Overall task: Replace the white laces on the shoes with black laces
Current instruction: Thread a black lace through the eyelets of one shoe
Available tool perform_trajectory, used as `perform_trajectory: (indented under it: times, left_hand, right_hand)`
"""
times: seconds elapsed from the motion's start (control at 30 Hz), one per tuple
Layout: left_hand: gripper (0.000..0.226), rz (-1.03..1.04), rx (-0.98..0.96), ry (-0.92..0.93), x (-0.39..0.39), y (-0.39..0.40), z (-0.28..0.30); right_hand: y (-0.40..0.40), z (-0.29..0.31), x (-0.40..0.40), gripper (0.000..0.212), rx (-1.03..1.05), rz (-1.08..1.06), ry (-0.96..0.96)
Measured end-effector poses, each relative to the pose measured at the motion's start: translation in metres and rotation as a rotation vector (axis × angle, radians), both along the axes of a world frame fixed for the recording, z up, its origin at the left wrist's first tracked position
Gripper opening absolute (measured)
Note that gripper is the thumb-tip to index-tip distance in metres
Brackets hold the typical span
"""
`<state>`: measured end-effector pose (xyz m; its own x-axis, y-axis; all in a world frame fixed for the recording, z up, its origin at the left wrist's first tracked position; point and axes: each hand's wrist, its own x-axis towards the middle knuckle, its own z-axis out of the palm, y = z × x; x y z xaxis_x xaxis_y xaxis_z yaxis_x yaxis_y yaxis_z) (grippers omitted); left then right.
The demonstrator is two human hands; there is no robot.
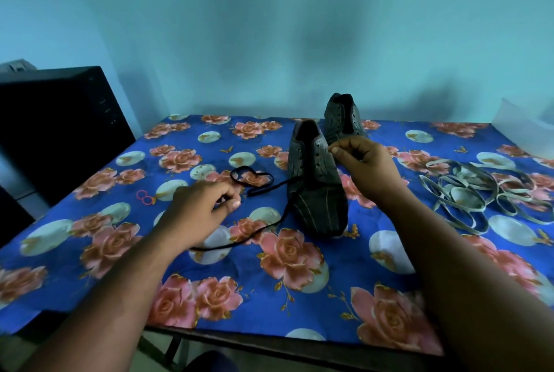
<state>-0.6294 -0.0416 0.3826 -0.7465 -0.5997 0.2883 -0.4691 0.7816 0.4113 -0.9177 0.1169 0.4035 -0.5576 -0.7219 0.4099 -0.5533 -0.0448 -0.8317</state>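
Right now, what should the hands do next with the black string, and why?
Probably the left hand should lift the black lace it pinches toward the near shoe. The shoe's eyelets look empty, the white laces lie off to the right, and the right hand pinches the shoe's edge.

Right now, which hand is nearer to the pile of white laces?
Right. The right hand is at the near shoe, just left of the white laces. The left hand, pinching the black lace, is beyond the shoe, farther away.
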Motion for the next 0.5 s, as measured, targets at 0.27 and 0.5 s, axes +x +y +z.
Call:
perform_trajectory:
  times: [0.27,0.5]
  left_hand:
    - [0.022,-0.179,0.319,0.405,-0.103,0.032,0.035]
    - [0.013,-0.142,0.359,0.403,-0.145,0.026,0.038]
  right_hand:
    - [-0.003,-0.006,0.002,0.026,0.202,0.173,0.628]
    - [0.004,-0.005,-0.006,0.041,0.291,0.142,0.901]
